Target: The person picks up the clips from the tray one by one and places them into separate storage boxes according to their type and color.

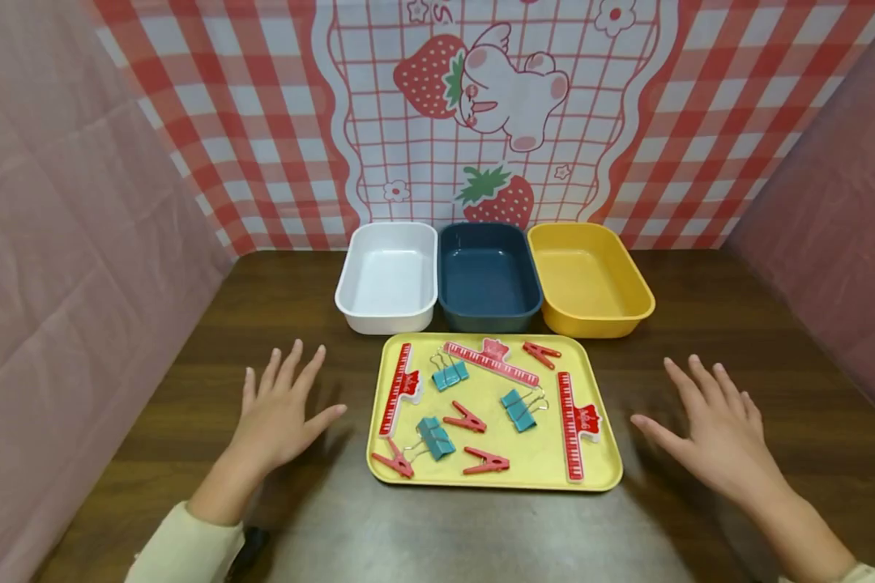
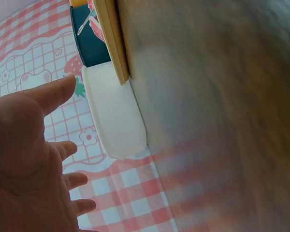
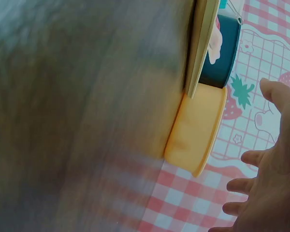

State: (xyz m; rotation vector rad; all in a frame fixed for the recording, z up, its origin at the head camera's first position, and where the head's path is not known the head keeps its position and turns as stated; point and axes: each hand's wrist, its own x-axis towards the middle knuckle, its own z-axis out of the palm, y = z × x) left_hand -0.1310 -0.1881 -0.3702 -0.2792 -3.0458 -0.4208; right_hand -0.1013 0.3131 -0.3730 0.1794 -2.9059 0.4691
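Observation:
My left hand (image 1: 279,417) hovers left of a yellow tray (image 1: 539,463), its fingers spread and holding nothing. On the tray's other side my right hand (image 1: 725,441) is likewise spread, with nothing in it. Three long red-and-white clips with crown-shaped grips lie on the tray: one at the left (image 1: 396,393), one across the top, one at the right (image 1: 570,429). Among them are three teal binder clips (image 1: 450,376) and several small red clothespins (image 1: 487,461). In the left wrist view the thumb (image 2: 58,94) points toward the containers.
Directly behind the tray a white bin (image 1: 390,324), a dark blue bin (image 1: 490,322) and a yellow bin (image 1: 598,326) stand side by side. A checked cloth (image 1: 262,138) hangs behind them, and pink cloth (image 1: 80,243) walls both sides of the wooden table (image 1: 299,518).

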